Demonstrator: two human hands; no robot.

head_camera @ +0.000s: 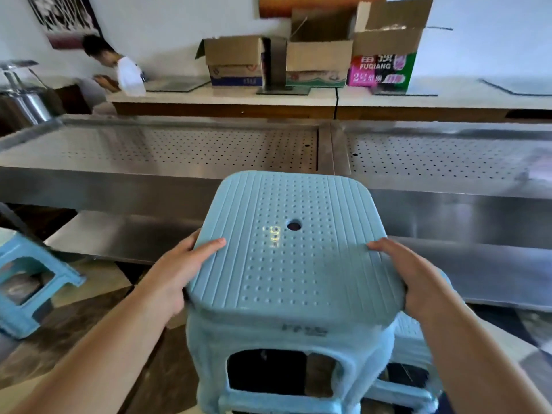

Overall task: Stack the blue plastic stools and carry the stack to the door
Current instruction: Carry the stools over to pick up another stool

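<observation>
Stools: head view shows the top blue stool (pixel 294 249) centre frame, left hand (pixel 176 273) and right hand (pixel 409 276) each gripping a seat edge, thumbs on top, fingers hidden underneath. Looks like the stacking step, more stool parts (pixel 415 351) showing lower right; next needs legs seated squarely, then a lift. Another stool (pixel 27 282) sits cut off at far left; door not visible, lower frame blurred.

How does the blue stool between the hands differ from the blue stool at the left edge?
The held stool stands upright, seat up; the left stool is tilted. The left hand and right hand grip the held stool's seat; nothing touches the left stool. The held stool shows whole; the left stool is cut by the frame. Both are light blue plastic with open sides.
</observation>
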